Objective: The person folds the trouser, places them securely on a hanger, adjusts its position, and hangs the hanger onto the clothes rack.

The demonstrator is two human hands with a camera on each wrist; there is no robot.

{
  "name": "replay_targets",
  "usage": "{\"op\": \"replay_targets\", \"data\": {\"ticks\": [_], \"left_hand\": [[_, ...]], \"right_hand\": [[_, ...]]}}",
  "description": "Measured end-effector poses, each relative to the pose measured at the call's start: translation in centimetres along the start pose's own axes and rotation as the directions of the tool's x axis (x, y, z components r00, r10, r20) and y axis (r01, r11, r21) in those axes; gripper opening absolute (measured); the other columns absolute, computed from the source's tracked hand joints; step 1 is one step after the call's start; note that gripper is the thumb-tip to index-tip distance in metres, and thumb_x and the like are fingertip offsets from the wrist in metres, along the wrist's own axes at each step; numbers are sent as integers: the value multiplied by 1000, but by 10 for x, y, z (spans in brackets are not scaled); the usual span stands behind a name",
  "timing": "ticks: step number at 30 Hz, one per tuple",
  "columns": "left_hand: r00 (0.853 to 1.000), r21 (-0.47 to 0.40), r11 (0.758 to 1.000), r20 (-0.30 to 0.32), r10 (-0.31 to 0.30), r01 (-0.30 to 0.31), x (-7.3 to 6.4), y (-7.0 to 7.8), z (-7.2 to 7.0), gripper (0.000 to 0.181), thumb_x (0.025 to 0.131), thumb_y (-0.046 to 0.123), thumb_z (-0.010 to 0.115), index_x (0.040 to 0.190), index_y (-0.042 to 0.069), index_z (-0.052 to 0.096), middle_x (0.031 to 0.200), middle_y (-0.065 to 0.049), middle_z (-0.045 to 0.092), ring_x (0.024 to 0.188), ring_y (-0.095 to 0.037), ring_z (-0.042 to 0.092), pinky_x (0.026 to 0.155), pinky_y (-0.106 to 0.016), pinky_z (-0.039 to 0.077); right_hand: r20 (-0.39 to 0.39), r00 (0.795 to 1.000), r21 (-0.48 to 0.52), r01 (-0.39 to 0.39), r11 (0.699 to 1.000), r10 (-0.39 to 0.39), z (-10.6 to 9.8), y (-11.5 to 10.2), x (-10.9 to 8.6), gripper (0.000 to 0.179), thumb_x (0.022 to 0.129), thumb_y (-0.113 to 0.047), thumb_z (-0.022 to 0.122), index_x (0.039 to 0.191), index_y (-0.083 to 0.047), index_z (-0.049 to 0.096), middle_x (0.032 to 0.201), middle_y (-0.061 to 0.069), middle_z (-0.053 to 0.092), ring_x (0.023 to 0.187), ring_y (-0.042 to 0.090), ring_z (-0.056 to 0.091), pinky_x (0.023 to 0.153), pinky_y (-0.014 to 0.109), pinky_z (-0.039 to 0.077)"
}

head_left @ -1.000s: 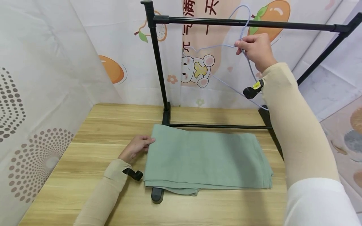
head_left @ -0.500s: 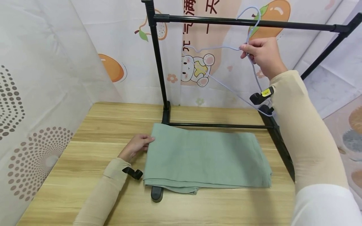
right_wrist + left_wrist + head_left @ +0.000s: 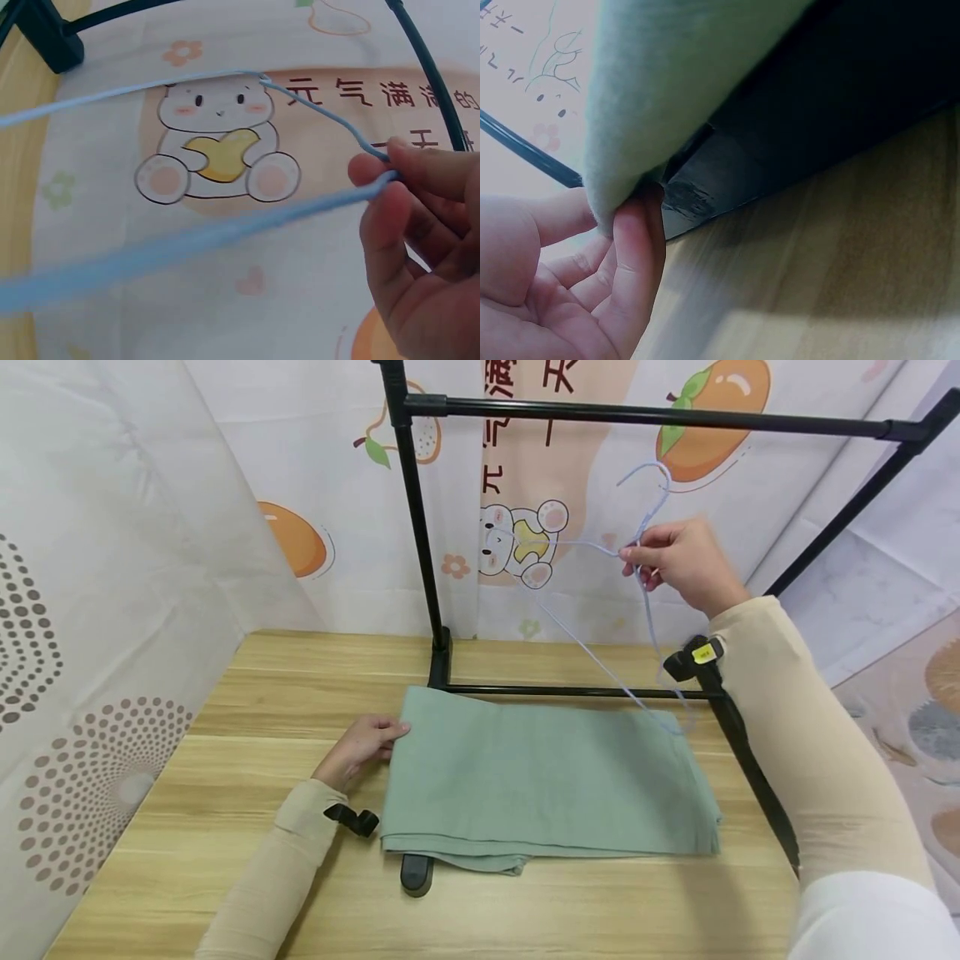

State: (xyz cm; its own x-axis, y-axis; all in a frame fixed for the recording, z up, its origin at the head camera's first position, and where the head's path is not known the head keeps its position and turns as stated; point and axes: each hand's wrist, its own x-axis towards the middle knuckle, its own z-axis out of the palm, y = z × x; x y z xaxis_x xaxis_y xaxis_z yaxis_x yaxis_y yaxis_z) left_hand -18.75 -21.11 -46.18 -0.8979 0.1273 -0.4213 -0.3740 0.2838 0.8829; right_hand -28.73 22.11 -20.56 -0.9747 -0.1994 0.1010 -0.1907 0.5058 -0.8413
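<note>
A folded green cloth (image 3: 540,777), possibly a garment or trousers, lies across the rack's lower parts on the table. At its left edge my left hand (image 3: 362,750) pinches the fabric; in the left wrist view the thumb and fingers close on the cloth's edge (image 3: 652,97). My right hand (image 3: 686,560) pinches a thin light-blue wire hanger (image 3: 588,653) just below its hook. The hanger is tilted, hook up and below the top bar, its lower right corner overlapping the cloth's far right corner in the head view. Its wire (image 3: 322,110) runs from my fingertips in the right wrist view.
A black clothes rack, with its top bar (image 3: 637,413) and low rear rail (image 3: 540,692), stands on the wooden table (image 3: 300,685). A rack foot (image 3: 416,875) sticks out from under the cloth. Printed curtains (image 3: 135,527) enclose the back and sides.
My right hand has brought the hanger down and off the top bar, after first shifting slightly right. My left hand and the cloth stay where they were.
</note>
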Motion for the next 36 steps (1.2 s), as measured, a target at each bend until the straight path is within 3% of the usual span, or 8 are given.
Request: {"op": "replay_targets", "data": {"ticks": [6,11,19,24,30,36], "left_hand": [[1000,-19,1000,-1,4,-4,0,0,2,28,97,23,61,105,-4,64,89,0,62,76,-8,61,69,-22,55],[1000,-29,1000,-4,6,-6,0,1,3,23,97,23,61,96,0,64,89,1,60,76,-8,60,68,-22,54],[1000,0,1000,-18,-2,2,-2,2,1,38,98,26,60,116,-7,61,97,-3,59,81,-9,59,73,-22,55],[1000,-7,1000,-14,3,-3,-6,4,-1,40,97,26,62,118,-8,59,92,-1,60,77,-7,58,70,-20,54],[1000,-22,1000,8,2,-2,-8,2,-1,38,95,23,64,114,-9,60,81,3,57,68,-7,56,64,-19,54],[1000,-23,1000,23,-19,19,-10,-2,-3,42,94,25,66,118,-8,60,81,2,63,69,-9,59,63,-22,54]], "right_hand": [[128,989,-89,-58,994,69,17,16,-13,26,95,-18,65,105,7,65,73,-5,70,62,11,62,60,23,56],[151,986,-23,-69,997,72,38,33,-24,24,95,-10,62,106,11,64,72,0,71,59,12,63,58,26,57],[145,980,119,-154,981,136,73,60,-45,26,95,-8,62,109,14,64,73,2,70,60,9,61,58,26,57],[98,977,220,-207,953,189,93,72,-61,27,96,-9,61,106,16,61,71,2,70,57,7,62,58,24,57],[48,967,373,-249,894,250,115,85,-79,28,97,-9,59,110,16,58,69,-1,69,57,6,62,58,21,57],[46,964,439,-255,862,262,138,90,-95,32,97,-12,60,114,15,59,72,0,70,59,7,62,59,21,57]]}}
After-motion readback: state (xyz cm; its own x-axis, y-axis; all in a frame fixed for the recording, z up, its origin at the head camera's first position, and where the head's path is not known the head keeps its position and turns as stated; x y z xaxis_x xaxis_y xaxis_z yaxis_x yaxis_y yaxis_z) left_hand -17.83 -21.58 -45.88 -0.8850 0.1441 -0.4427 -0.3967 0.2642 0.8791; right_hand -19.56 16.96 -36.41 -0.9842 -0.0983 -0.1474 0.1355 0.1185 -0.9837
